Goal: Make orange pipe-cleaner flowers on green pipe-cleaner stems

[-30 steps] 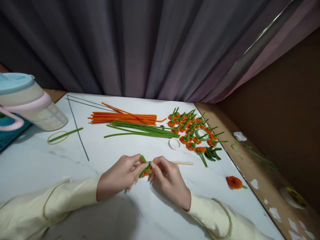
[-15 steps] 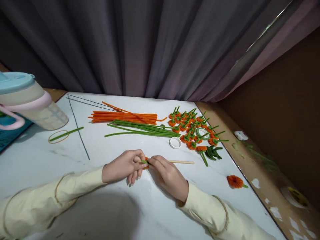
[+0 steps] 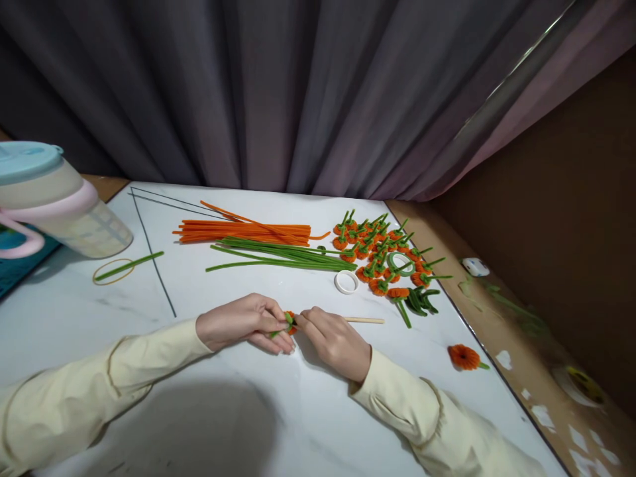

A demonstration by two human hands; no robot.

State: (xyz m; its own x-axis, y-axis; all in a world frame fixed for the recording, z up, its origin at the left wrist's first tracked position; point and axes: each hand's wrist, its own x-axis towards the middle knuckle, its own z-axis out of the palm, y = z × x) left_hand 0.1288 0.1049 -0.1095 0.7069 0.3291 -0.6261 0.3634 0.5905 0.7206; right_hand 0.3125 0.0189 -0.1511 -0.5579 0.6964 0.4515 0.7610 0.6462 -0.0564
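Head view: left hand (image 3: 238, 324) and right hand (image 3: 334, 339) together low over counter (image 3: 209, 424), fingertips of both pinched on small orange-and-green pipe-cleaner flower (image 3: 289, 322) held between them, just above the surface. Wooden stick (image 3: 365, 320) just right of right hand's knuckles. White tape ring (image 3: 346, 282) beyond that. Farther back: green pipe cleaners (image 3: 283, 257), orange pipe cleaners (image 3: 246, 232), pile of finished flowers (image 3: 380, 255). Lone orange flower (image 3: 464, 357) well right. Jug (image 3: 54, 202) far left.
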